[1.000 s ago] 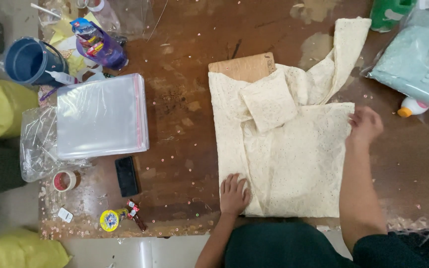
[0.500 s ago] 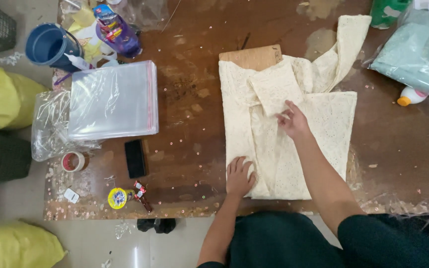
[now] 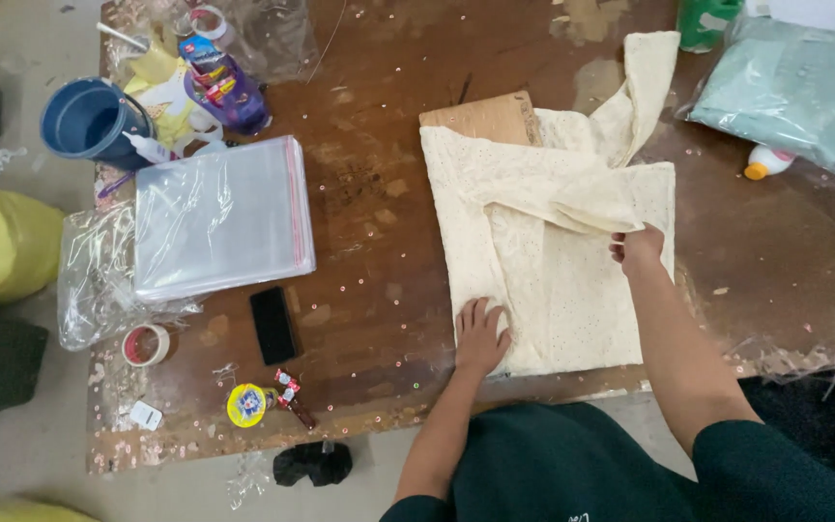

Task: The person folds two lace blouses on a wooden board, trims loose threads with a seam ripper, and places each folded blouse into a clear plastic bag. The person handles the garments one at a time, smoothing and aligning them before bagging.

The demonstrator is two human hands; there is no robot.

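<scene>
Cloth [image 3: 553, 290] spread mid-table [image 3: 369, 193], left hand [image 3: 480, 336] flat pinning its near edge, right hand [image 3: 638, 249] now pinched on a fold, shifted rightward from centre, so folding looks ongoing.

The widest bare stretch of the bench [image 3: 369, 193] lies between the cream cloth [image 3: 543, 261] and the stack of clear plastic bags [image 3: 219, 217]; a hand can pass there freely. Nearer the front edge, left of the cloth, a black phone [image 3: 273, 324], a tape roll [image 3: 145, 344] and a small yellow disc [image 3: 244, 404] narrow the way. Right of the cloth the bench is open up to the bagged green fabric [image 3: 794, 92] and a small white bottle [image 3: 765, 161]. Beyond the bags, a blue cup [image 3: 89, 121] and a purple bottle [image 3: 224, 82] crowd the far left corner.
</scene>
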